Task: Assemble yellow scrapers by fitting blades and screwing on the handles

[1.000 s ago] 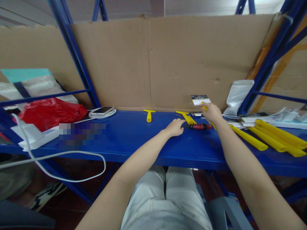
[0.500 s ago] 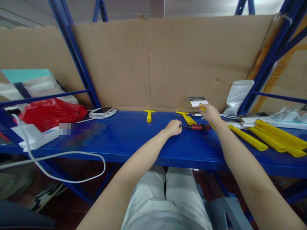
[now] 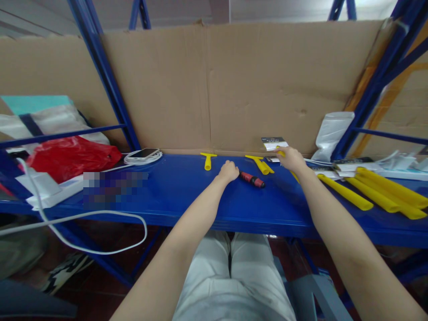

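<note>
My left hand (image 3: 229,171) is closed at the tip end of a red and black screwdriver (image 3: 252,179), whose handle points right and toward me, low over the blue tabletop. My right hand (image 3: 290,159) is closed around a slim yellow handle (image 3: 294,176), mostly hidden by the fingers. At that hand's far side a black and white printed card (image 3: 274,143) stands up; whether it is fixed to the yellow piece I cannot tell. Between the hands, farther back, lies a yellow T-shaped piece (image 3: 260,165). A second yellow T-shaped piece (image 3: 207,162) lies left of it by the cardboard.
Several yellow tubes (image 3: 377,195) lie at the right beside printed cards and a power strip (image 3: 401,173). A phone (image 3: 145,153) rests on a coiled white cable at the left, near a red bag (image 3: 75,158). Cardboard (image 3: 254,89) walls off the back.
My left hand has moved left and slightly away with the screwdriver, which has turned from level to slanting toward me. My right hand and the card have shifted slightly left.
</note>
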Tool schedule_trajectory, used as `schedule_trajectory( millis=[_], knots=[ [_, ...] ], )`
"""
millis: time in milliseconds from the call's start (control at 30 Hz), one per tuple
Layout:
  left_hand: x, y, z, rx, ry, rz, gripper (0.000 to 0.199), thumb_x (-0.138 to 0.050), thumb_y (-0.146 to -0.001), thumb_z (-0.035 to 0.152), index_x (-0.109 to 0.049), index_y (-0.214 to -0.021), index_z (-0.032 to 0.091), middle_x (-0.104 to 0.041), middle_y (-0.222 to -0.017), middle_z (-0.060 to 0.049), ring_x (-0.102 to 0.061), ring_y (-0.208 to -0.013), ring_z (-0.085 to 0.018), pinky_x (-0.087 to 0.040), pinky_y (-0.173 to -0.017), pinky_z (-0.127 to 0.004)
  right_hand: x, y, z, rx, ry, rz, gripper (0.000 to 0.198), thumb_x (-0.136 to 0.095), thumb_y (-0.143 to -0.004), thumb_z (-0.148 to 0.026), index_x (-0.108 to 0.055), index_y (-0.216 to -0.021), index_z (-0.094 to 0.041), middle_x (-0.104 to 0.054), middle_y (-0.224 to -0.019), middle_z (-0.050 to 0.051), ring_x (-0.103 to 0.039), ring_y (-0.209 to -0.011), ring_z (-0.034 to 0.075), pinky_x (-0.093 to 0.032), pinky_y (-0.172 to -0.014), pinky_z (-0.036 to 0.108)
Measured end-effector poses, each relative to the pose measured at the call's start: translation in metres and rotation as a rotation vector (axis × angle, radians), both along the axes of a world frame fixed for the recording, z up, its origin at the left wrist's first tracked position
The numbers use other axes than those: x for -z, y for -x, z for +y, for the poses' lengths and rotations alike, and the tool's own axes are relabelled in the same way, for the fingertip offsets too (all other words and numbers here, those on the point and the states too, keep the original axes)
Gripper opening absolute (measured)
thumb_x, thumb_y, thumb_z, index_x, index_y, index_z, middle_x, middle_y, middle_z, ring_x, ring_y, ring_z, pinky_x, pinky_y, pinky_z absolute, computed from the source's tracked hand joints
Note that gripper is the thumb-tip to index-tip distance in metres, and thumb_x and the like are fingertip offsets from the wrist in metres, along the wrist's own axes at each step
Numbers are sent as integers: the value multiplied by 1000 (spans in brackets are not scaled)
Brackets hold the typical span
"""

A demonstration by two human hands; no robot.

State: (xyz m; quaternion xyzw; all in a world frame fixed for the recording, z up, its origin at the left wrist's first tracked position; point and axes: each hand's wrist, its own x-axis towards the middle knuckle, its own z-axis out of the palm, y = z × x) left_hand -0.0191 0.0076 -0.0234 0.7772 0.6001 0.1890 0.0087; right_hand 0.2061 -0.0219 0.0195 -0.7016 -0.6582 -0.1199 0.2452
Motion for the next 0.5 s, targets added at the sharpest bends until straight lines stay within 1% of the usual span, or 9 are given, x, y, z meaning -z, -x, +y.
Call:
schedule_trajectory(
  millis=[133,233,367,433,500],
  knots=[
    [1,0,3,-12,8,-41,33,-44,-83,19,-59,-109,6,-57,-116,-17,-58,-105,-21,-43,-89,-26,0,2,-1,10,37,-16,35,-44,-84,-23,-63,-114,-22,-61,-117,10,-59,-105,26,-43,-89,37],
    [0,2,6,-3,20,-64,31,-46,-82,18,-63,-104,6,-60,-111,-17,-58,-103,-21,-44,-88,-25,1,3,-1,8,48,-31,35,-44,-85,-24,-63,-114,-23,-61,-117,10,-59,-105,26,-44,-88,36],
    [2,3,9,98,20,-78,25,-47,-79,13,-67,-93,8,-65,-103,-13,-57,-104,-18,-42,-91,-22,3,2,1,6,46,-55,36,-43,-85,-24,-63,-115,-22,-61,-117,11,-59,-104,26,-44,-87,36],
    [4,4,10,127,10,-91,25,-47,-78,11,-67,-94,10,-64,-103,-12,-56,-104,-17,-41,-93,-22,3,1,1,9,44,-63,36,-43,-84,-24,-63,-114,-23,-62,-116,11,-59,-102,26,-44,-85,36],
    [6,4,10,112,-2,-126,26,-49,-77,13,-65,-99,11,-61,-109,-11,-57,-103,-16,-41,-93,-23,2,-2,0,20,34,-68,36,-43,-84,-25,-64,-114,-23,-63,-113,11,-60,-100,26,-45,-83,36]
  ],
)
